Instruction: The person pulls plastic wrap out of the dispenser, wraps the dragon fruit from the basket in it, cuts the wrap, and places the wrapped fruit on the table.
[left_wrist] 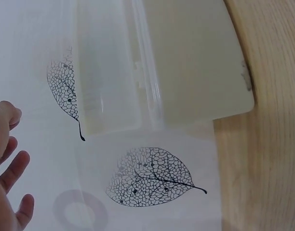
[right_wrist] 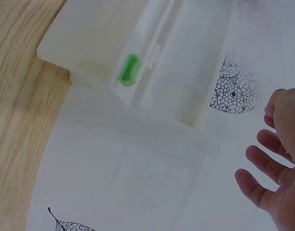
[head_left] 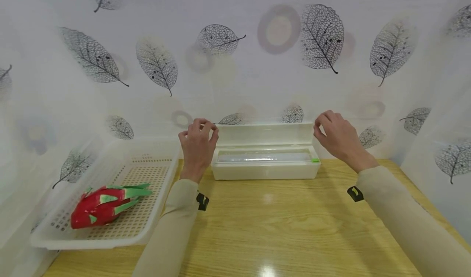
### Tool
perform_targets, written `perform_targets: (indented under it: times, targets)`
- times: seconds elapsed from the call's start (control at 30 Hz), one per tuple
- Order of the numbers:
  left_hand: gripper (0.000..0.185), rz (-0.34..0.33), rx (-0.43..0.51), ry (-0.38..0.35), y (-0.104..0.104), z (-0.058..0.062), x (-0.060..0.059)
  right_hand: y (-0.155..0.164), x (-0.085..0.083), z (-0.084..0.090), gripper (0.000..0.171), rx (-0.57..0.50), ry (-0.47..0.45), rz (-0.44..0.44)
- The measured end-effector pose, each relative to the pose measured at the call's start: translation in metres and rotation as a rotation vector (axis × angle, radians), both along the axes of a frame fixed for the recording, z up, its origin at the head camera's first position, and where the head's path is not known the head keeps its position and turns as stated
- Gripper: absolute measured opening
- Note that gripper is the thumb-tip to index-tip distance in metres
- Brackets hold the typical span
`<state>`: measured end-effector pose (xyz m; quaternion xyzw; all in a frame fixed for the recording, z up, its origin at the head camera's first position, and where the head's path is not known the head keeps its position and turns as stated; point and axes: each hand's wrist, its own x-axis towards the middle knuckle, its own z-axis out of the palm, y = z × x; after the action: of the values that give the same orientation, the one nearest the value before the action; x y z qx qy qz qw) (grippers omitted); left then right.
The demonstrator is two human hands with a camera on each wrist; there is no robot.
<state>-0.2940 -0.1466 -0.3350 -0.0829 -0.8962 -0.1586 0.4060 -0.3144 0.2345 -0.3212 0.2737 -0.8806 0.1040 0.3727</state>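
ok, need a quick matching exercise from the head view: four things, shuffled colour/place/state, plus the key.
Things
1. dragon fruit
2. basket
3. lid
4. small tab

Descriptions
A. raised open along the back of the long box
B. bright green, near the right-hand end of the long box
C. red with green tips, lying down
D. white, holes all over its base

Pairs: 1-C, 2-D, 3-A, 4-B
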Motion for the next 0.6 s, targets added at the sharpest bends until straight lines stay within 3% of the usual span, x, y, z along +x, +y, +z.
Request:
perform_targets:
  times: [0.6]
  targets:
    - [0.015,0.003,0.003,0.013,-0.0019,0.0039,-0.0003,-0.0010,-0.0014,0.0060,0.007,-0.014,0.042,0.004]
